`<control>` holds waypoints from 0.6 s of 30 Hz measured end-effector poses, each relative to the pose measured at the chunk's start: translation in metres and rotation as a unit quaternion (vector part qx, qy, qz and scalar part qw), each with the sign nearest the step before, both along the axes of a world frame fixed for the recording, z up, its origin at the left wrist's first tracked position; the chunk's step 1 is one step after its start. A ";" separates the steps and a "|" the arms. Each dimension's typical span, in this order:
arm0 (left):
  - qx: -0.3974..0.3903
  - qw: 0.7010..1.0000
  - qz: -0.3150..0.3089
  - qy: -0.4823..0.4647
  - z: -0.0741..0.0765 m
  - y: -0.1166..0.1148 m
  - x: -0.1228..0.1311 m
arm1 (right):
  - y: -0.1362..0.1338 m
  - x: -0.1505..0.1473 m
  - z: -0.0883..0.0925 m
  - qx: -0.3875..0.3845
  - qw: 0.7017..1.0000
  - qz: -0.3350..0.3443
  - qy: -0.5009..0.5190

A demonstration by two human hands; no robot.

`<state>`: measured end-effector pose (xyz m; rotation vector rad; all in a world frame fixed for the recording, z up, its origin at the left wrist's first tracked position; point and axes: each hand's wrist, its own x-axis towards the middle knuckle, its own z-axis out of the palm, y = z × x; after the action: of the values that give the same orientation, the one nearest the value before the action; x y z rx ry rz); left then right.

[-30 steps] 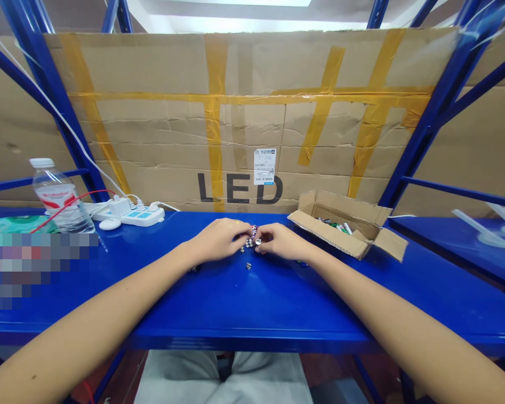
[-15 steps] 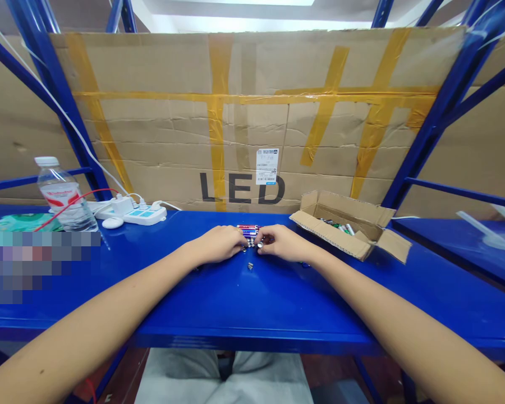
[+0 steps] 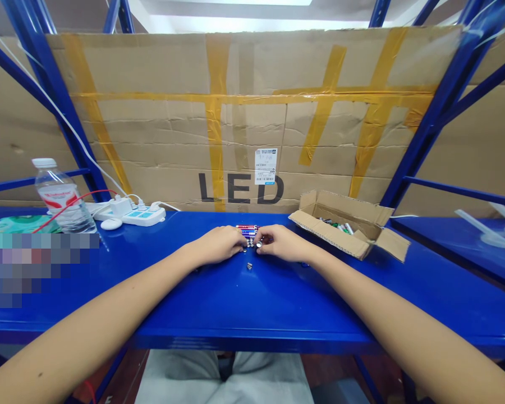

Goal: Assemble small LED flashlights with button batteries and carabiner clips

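Note:
Several slim red and blue tubes (image 3: 248,230) lie side by side on the blue tabletop (image 3: 235,314), between my two hands. Small silver parts (image 3: 250,242) cluster at their near ends. My left hand (image 3: 223,244) rests at the left of this cluster, its fingers closed at the parts; whatever they pinch is hidden. On the other side, my right hand (image 3: 283,242) pinches a small round silver piece (image 3: 259,244) between thumb and fingers. Closer to me lies a loose silver piece (image 3: 249,266), apart from both hands. A small dark-blue item peeks out beneath my right wrist.
An open cardboard box (image 3: 340,238) holding several small cylinders stands at the right. To the left are a white power strip (image 3: 137,214), a water bottle (image 3: 63,193) and a green packet (image 3: 21,223). A large taped carton (image 3: 164,140) walls off the back.
The view has shifted very slightly. Both hands stay in the same place, and the right one keeps its pinch on the round silver piece.

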<state>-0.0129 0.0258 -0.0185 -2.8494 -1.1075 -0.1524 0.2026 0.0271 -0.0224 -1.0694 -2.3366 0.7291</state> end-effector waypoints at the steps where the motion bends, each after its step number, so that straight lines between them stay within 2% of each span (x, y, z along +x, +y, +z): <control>1: -0.002 1.000 0.003 0.001 0.000 0.000 0.000 | 0.000 0.000 0.000 0.000 1.000 0.000 0.000; 6: -0.035 0.999 0.038 -0.011 0.003 0.000 0.000 | 0.000 0.000 0.000 0.000 1.000 0.002 0.003; 12: -0.216 0.969 0.119 -0.010 0.020 -0.008 -0.005 | -0.002 0.000 0.002 0.002 1.000 -0.001 -0.008; 18: -0.241 0.963 0.120 0.000 0.027 -0.016 -0.004 | -0.001 -0.001 0.001 -0.001 1.000 0.000 -0.006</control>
<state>-0.0173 0.0101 0.0085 -3.0694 -1.6785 0.1556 0.2021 0.0257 -0.0213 -1.0779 -2.3469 0.7276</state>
